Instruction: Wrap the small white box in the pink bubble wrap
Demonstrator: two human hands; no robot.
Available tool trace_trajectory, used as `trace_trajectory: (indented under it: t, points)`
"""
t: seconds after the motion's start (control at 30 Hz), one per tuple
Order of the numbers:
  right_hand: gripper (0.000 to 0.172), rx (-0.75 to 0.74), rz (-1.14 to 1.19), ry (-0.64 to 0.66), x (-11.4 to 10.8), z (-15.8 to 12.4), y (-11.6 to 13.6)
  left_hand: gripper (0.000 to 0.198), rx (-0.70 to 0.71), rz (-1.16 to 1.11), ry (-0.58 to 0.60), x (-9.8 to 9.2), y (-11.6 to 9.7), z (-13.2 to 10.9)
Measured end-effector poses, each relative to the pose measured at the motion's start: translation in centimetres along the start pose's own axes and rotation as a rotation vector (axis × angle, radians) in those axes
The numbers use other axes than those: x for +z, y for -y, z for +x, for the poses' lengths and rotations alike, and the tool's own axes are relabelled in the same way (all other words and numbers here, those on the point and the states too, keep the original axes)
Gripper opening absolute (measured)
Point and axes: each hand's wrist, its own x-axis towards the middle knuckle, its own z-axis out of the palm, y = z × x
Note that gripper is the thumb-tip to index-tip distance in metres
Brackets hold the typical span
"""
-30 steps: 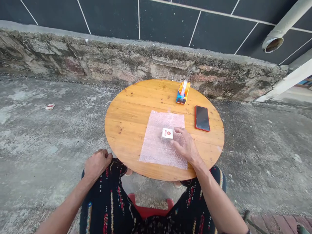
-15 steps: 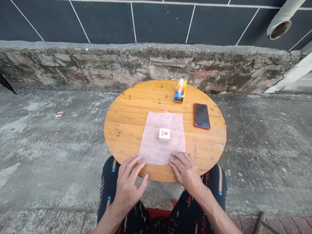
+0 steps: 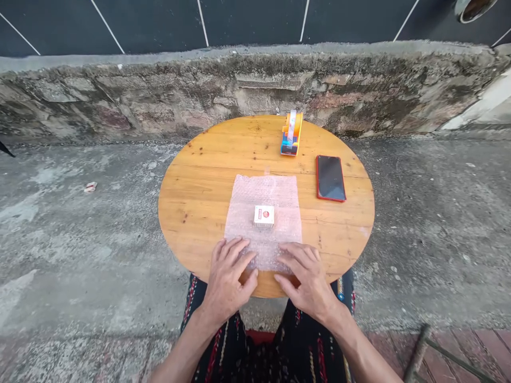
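Observation:
A small white box with a red mark [image 3: 264, 216] sits in the middle of a pinkish bubble-wrap sheet [image 3: 275, 194] spread on a round wooden table [image 3: 191, 186]. My left hand [image 3: 229, 276] lies flat on the sheet's near left edge with its fingers stretched out. My right hand [image 3: 307, 279] rests the same way on the near right edge, fingers apart. Neither hand touches the box, which lies a little beyond the fingertips.
An orange and blue tape dispenser [image 3: 291, 134] stands at the table's far side. A red-cased phone [image 3: 330, 178] lies face up to the right of the sheet. Rough concrete floor surrounds the table, with a low stone wall [image 3: 120, 96] behind. My patterned dark trousers [image 3: 239, 351] show below.
My right hand left the box and drew back to the sheet's near edge. My left hand rose from my knee onto the sheet's near left edge. The view tilted slightly downward.

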Motion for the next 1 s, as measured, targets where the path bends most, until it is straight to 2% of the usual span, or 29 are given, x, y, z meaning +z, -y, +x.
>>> trace_trajectory:
  t: [0.07,0.13,0.23,0.37,0.57,0.6,0.67,0.7,0.73,0.87,1.0]
  points:
    - [0.019,-0.008,-0.059,0.05,0.2,0.2,0.1,0.027,-0.008,-0.008,-0.007,0.0,0.0,0.0]
    - [0.015,-0.024,-0.106,0.04,0.6,0.3,0.2,0.027,-0.015,-0.013,-0.009,0.0,-0.1,0.0]
    - [0.019,-0.039,-0.146,0.011,1.1,0.5,0.3,0.038,-0.02,-0.02,0.017,-0.1,-0.2,-0.1]
    - [0.018,-0.03,-0.123,0.037,0.5,1.3,0.4,0.047,-0.022,-0.017,0.026,-0.5,-0.2,0.3]
    - [0.011,-0.022,-0.033,0.012,-2.1,3.0,0.5,0.02,0.032,-0.025,-0.108,-1.4,0.1,2.4]
    - [0.019,-0.029,-0.021,0.013,-2.5,3.2,0.5,0.019,0.031,-0.04,-0.132,-1.6,0.2,2.9]
    - [0.047,-0.02,-0.023,0.016,-3.0,3.4,0.1,0.017,0.021,-0.067,-0.154,-1.9,0.4,3.9]
    - [0.054,-0.003,-0.036,0.006,-3.2,3.6,-0.2,0.016,0.015,-0.081,-0.15,-2.1,0.5,4.5]
    - [0.053,0.018,-0.052,-0.012,-3.3,3.8,-0.6,0.014,0.011,-0.096,-0.133,-2.3,0.7,5.2]
    - [0.027,0.088,-0.056,-0.106,-3.8,5.8,-2.6,0.012,-0.037,-0.189,-0.01,-3.2,1.2,8.2]
    - [0.024,0.165,0.015,-0.121,-4.0,8.1,-4.1,0.009,-0.141,-0.239,0.088,-3.2,2.1,10.7]
